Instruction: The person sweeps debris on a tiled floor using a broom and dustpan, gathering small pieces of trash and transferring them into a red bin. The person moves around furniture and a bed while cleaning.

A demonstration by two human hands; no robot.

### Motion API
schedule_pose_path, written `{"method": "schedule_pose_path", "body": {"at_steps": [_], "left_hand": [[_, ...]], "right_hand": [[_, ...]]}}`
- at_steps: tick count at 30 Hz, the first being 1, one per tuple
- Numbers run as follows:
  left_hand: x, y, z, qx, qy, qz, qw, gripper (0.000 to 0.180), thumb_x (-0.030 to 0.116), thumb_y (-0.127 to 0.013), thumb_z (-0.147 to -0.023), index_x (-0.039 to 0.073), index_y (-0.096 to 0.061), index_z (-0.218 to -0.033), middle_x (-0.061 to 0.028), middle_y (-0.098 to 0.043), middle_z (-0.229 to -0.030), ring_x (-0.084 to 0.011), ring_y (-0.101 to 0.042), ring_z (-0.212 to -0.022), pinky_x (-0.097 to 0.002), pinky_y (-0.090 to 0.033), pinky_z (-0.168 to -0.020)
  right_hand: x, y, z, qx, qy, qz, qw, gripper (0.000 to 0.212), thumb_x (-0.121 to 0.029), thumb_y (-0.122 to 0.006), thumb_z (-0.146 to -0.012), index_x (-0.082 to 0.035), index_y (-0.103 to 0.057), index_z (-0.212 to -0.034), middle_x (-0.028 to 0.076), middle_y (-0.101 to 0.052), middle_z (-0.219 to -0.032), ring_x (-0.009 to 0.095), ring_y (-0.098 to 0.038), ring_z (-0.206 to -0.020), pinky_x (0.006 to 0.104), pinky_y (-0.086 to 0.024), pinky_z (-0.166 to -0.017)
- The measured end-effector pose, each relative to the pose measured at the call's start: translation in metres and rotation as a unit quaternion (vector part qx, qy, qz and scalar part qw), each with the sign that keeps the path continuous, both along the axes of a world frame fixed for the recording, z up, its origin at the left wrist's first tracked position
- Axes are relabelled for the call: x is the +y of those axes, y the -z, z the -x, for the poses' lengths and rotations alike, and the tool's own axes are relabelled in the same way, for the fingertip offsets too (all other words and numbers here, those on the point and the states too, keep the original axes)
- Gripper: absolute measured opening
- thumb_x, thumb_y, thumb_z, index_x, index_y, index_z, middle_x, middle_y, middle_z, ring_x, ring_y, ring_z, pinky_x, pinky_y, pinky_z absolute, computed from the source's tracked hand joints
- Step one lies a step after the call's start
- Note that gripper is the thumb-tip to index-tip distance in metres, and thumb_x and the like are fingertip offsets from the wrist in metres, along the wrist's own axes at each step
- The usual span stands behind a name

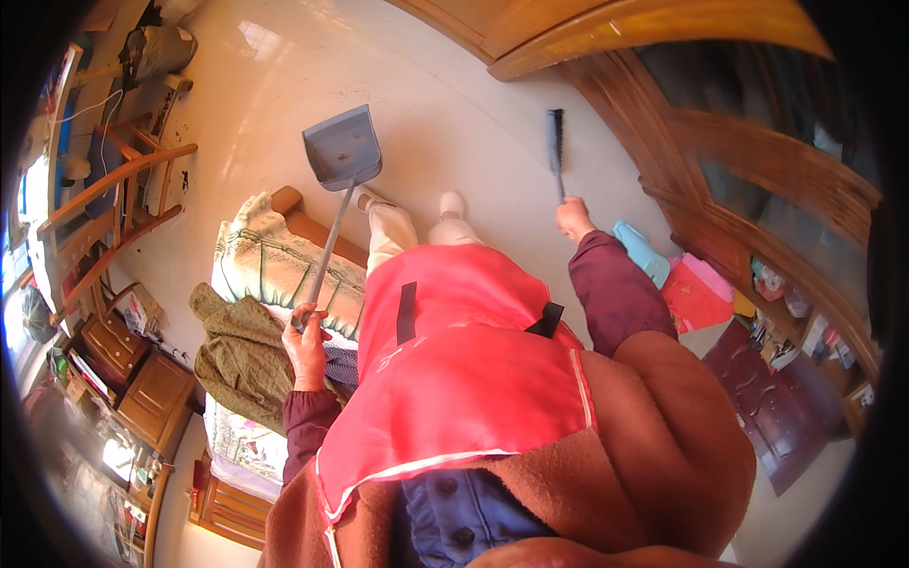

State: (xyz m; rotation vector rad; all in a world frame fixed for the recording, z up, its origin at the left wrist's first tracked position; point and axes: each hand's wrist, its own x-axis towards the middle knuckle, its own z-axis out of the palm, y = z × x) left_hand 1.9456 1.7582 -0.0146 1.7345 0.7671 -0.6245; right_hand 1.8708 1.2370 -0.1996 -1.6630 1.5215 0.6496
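Note:
My left hand (305,346) is closed round the upper end of a long handle, whose far end carries a grey dustpan (343,150). A few dark bits lie in the pan. On my right, my right hand (574,219) grips the handle of a grey broom (555,142) with dark bristles along one side. The broom head is over the pale floor, well apart from the dustpan; whether it touches the floor I cannot tell. A red apron (464,322) covers my front, and my feet stand between the two tools.
To my left is a bed (270,251) with a patterned cover and an olive garment (241,350). Wooden chairs (123,213) stand at the far left. A wooden cabinet (663,142) with glass runs along the right, near blue and red bags (696,293). Pale floor (445,104) stretches ahead.

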Motion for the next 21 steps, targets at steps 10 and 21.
{"method": "schedule_pose_path", "body": {"at_steps": [10, 21], "left_hand": [[0.044, 0.014, -0.036, 0.001, -0.037, 0.041, 0.998, 0.013, 0.007, -0.054, -0.086, 0.003, -0.059, -0.097, -0.0080, -0.063, -0.080, -0.0064, -0.048, -0.048, -0.0198, -0.040, -0.045], [0.084, 0.010, -0.073, -0.012, -0.041, 0.041, 0.998, 0.012, 0.002, -0.055, -0.084, 0.001, -0.061, -0.094, -0.0023, -0.062, -0.077, -0.0048, -0.051, -0.053, -0.0198, -0.042, -0.046]], "right_hand": [[0.155, -0.045, -0.174, -0.021, -0.069, -0.065, 0.995, 0.029, -0.002, -0.046, -0.075, 0.003, -0.054, -0.102, 0.019, -0.060, -0.077, 0.022, -0.053, -0.048, 0.0367, -0.037, -0.039], [0.282, -0.021, -0.405, -0.065, -0.273, -0.038, 0.959, 0.015, -0.007, -0.052, -0.075, 0.006, -0.056, -0.068, 0.018, -0.058, -0.060, 0.026, -0.057, -0.047, 0.0370, -0.041, -0.042]]}}
